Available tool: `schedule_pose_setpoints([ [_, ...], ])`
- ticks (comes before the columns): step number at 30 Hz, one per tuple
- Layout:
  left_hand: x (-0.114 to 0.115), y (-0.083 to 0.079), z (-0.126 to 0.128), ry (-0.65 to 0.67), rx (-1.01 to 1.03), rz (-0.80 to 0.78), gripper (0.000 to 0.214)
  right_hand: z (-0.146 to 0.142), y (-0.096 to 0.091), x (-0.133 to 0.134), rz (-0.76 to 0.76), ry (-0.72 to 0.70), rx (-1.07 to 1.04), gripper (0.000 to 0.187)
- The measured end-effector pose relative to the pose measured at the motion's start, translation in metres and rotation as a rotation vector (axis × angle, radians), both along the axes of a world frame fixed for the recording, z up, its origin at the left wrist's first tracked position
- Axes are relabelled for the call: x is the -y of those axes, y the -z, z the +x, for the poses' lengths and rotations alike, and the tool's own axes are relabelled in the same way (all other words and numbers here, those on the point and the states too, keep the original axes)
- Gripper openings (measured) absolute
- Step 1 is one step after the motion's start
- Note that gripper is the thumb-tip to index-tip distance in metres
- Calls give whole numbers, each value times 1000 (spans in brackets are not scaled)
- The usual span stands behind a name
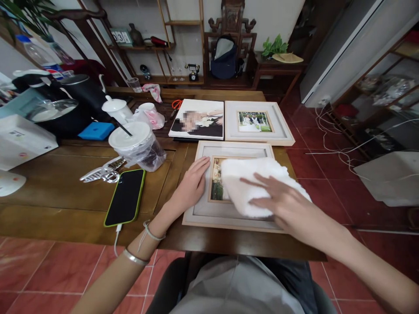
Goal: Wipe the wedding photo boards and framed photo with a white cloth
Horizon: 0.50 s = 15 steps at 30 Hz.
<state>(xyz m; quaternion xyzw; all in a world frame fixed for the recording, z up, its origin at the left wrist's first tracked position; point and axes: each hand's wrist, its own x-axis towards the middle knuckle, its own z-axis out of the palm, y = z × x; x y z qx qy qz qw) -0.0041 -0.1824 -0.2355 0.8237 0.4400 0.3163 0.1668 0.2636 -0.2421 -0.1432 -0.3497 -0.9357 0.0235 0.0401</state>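
Observation:
A pale picture frame [196, 218] lies flat near the table's front edge, with a small photo [216, 185] in its middle. My left hand [195, 181] rests on the frame's left side, fingers stretched out and holding nothing. On the right half, a fluffy white cloth [242, 170] covers part of the photo and the frame's right side. My right hand [278, 198] presses on this cloth from above with its fingers spread, slightly blurred. Just behind are a second pale frame [281, 126] with an outdoor photo and a black-and-white portrait print [214, 128].
Left of the frame are a charging phone [125, 198], silver scissors [103, 171], a lidded cup with straw [131, 137] in a plastic bag, and a blue box [96, 131]. Orange-handled scissors [176, 104] lie behind. The wooden table [65, 213] ends just right of the frames.

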Motion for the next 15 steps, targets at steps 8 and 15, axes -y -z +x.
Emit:
schedule_pose_setpoints([
  [8, 0, 0, 0, 9, 7, 12, 51, -26, 20, -91, 317, 194, 85, 60],
  [15, 0, 0, -1, -3, -52, -15, 49, -34, 46, -65, 196, 61, 203, 59],
])
